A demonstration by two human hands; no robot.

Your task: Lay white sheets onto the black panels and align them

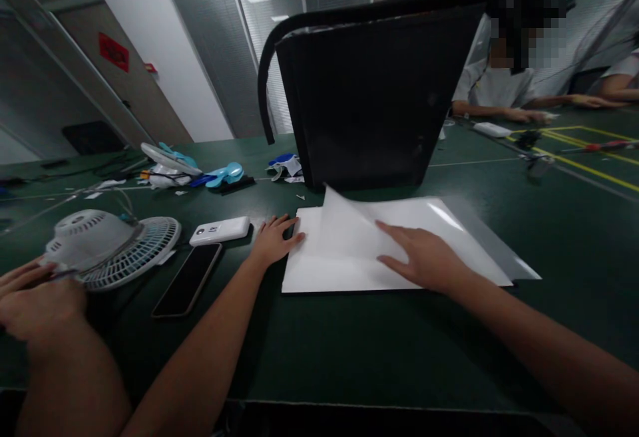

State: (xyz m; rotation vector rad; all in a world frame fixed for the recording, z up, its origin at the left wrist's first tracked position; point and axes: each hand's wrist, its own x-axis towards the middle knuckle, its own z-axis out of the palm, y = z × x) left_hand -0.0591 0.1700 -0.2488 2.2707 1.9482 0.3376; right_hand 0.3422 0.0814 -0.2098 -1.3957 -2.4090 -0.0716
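Note:
A white board [319, 276] lies flat on the dark green table, and a thin translucent sheet [359, 221] covers part of it. The sheet's left corner is curled up, while its right part reaches past the board's edge. My left hand [273, 241] rests at the board's left edge, fingers apart, fingertips touching the edge. Over the middle of the sheet lies my right hand [424, 254], its fingers spread and thumb apart, touching the sheet without gripping it.
A black box [369, 98] stands behind the board. To the left are a phone [187, 281], a white device [219, 231] and a fan [134, 251], with another person's hands [42, 300] beside it. Further back lie light-blue pieces [224, 175]. A person [504, 91] sits at the back right.

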